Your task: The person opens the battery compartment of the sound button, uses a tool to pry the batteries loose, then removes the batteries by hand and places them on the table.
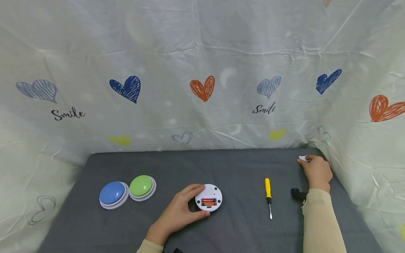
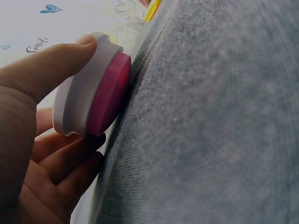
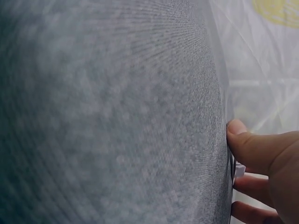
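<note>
Grey cloth covers the table (image 1: 240, 168). Taking the middle button as the clock's centre, the blue button (image 1: 112, 192) sits furthest out at nine o'clock, dome up, with the green button (image 1: 141, 185) just beside it on the inner side, also dome up; the pair probably stands there to leave the middle free for work.

Next comes the left hand (image 1: 177, 212), grasping the pink button (image 1: 208, 191) near the table's middle, thumb at its six o'clock edge and fingers near eleven. The left wrist view shows the pink dome facing down against the cloth, so the white base lies upward and its batteries (image 1: 209, 202) are exposed. The wide grip on the rim likely steadies the rounded underside without covering the bay.

At three o'clock lies the screwdriver (image 1: 268, 188), untouched, its yellow handle toward twelve and tip toward six, perhaps left there as within easy reach of the right side.

Between two and three, by the table's far corner, the right hand (image 1: 317, 172) pinches a small white piece (image 1: 302, 158) between thumb and fingers; it may be the bay's cover, placed well apart to avoid clutter.
</note>
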Available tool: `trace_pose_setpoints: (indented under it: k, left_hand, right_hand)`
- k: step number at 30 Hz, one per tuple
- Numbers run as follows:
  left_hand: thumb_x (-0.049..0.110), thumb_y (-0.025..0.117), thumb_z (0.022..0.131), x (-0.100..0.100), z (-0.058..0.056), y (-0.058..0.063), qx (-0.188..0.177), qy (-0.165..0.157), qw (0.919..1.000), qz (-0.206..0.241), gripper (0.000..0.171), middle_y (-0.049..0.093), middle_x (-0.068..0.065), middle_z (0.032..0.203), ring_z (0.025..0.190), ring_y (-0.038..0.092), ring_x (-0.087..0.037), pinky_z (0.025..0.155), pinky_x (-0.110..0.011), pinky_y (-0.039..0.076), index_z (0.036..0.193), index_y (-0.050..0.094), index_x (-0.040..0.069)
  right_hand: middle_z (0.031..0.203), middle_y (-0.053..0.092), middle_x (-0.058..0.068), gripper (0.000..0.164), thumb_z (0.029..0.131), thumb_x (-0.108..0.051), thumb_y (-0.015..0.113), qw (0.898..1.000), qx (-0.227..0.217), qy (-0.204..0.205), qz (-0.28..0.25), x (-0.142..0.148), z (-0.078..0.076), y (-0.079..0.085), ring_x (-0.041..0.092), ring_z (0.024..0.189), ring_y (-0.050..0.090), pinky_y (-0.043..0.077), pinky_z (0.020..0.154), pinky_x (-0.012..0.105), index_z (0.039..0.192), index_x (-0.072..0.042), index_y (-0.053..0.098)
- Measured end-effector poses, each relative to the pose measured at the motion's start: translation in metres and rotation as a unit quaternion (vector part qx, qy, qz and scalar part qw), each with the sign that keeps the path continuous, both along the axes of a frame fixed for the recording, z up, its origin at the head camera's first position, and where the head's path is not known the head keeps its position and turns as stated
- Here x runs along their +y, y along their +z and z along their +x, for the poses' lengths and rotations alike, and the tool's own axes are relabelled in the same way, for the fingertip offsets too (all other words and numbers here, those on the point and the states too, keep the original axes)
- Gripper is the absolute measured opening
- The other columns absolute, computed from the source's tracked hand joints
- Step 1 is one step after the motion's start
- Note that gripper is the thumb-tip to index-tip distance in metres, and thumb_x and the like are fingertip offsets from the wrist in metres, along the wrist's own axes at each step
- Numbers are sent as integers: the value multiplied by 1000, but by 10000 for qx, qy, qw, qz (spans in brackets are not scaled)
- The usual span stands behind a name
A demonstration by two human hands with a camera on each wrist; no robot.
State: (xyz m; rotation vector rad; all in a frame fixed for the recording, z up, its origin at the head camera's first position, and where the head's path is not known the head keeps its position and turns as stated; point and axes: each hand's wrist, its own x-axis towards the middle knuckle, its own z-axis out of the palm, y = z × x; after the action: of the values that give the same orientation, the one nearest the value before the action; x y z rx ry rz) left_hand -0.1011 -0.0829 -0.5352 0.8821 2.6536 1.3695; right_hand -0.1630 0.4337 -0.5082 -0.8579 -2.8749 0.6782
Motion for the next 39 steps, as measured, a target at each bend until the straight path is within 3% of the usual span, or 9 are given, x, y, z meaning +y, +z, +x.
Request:
trace_pose_setpoints:
  k: [10,22,30,39]
  left_hand:
    - [44,98,83,1,0,0,-10,40,10000,-75,80,62,10,147,137,61,-19,113,-49,51,151,67,16]
    - [43,100,81,1,1,3,-311,65,9995,-40,83,61,12,148,140,58,-14,117,-46,49,152,66,15]
    - [46,98,82,2,-1,2,-266,-4,9996,-29,83,62,9,148,139,60,-18,115,-49,50,152,65,15]
    - [42,100,81,0,-1,1,-266,28,9996,-76,84,61,10,148,139,59,-17,116,-48,49,152,66,14]
  right_hand:
    - [146,56,39,64,108,-44,66,9993,-359,61,40,-3,-3,4,60,123,57,52,87,71,152,2,59]
    - [155,48,39,69,109,-42,64,9992,-344,126,-146,-2,1,4,63,132,51,49,96,75,162,0,47]
    - [162,40,38,81,110,-49,57,9991,-45,71,-420,-6,22,9,64,139,45,40,108,77,167,3,33]
    - [155,50,37,81,107,-50,63,9965,-119,823,-97,-47,47,11,62,130,54,46,100,76,163,4,41]
